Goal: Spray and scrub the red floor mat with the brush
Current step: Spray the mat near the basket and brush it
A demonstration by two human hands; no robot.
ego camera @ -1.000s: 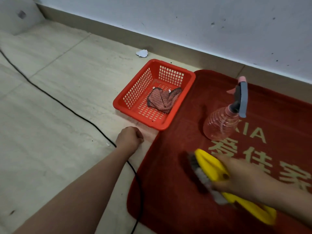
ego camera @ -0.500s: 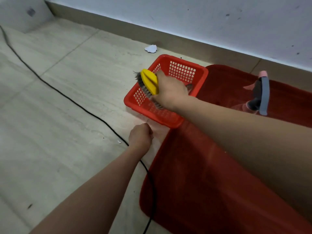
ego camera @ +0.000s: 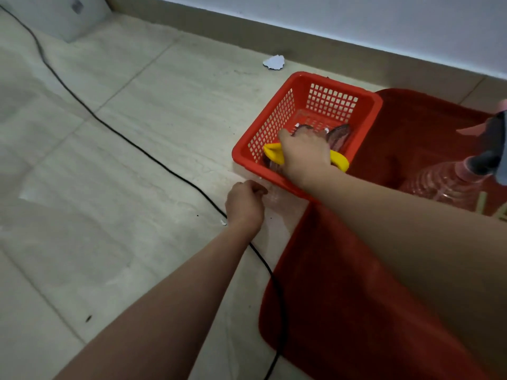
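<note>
While the right hand (ego camera: 304,156) is reaching down into the red basket (ego camera: 270,128), its fingers are curling tightly round the yellow brush (ego camera: 273,154), whose handle is sticking out on both sides of the palm. The bristles seem to be facing the basket's floor, so the brush is probably being parked there beside the crumpled cloth (ego camera: 338,135). Just in front of the basket's near corner, the left hand (ego camera: 244,207) is resting on the tiles, fingers folded into a fist around nothing, likely propping the leaning body. The red floor mat (ego camera: 343,297) is lying against the basket's right side, and the spray bottle (ego camera: 444,185) is standing on it, further right, within easy reach.
</note>
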